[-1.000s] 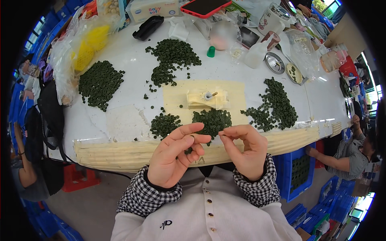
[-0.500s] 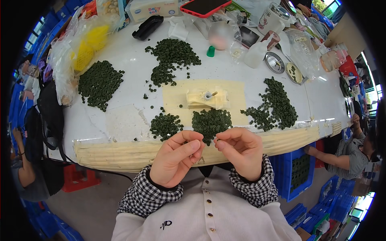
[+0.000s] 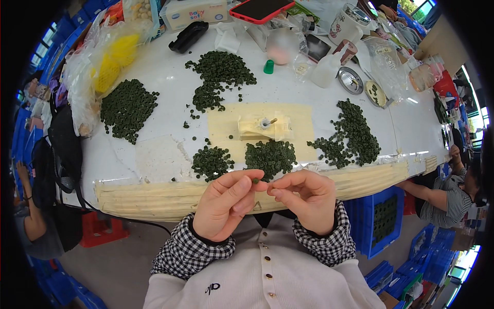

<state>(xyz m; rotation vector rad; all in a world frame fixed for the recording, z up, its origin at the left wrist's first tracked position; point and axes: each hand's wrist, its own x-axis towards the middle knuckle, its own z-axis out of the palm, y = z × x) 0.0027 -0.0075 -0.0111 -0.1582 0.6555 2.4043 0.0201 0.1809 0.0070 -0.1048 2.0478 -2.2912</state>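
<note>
Big white table point(image 3: 170, 82) fills the top of the head view, edge bent by the lens, w/ a pale yellow sheet point(image 3: 226, 129) taped down mid-table. On that sheet sits a small cream fixture point(image 3: 262, 127) w/ a short peg sticking up. Heaps of dark green rings all round it: one pile far left point(image 3: 127, 107), one up top centre point(image 3: 218, 77), one on the right point(image 3: 349, 136), two smaller heaps at the near edge point(image 3: 212, 161) & point(image 3: 271, 157). Clear bags w/ yellow stuff point(image 3: 105, 62) at the left rim, red phone point(image 3: 261, 9) at the top, white bottle point(image 3: 329, 69) and round tin lid point(image 3: 351, 80) to the right. Blue crates point(image 3: 378, 219) below the table on the right.

Now the hands, both raised just under the table's near edge, tips meeting. Left hand point(image 3: 226, 206) curled, thumb & forefinger pinched shut on a tiny green ring point(image 3: 256, 181). The ring sits right at the fingertip, on the side facing the other hand. Right hand point(image 3: 303, 201) also curled, its fingertips point(image 3: 272, 190) just beside the ring, nearly touching; can't tell if it holds anything itself.

The ring: dark green, round, very small, same look as the heaps behind; hole not clear at this size
</note>
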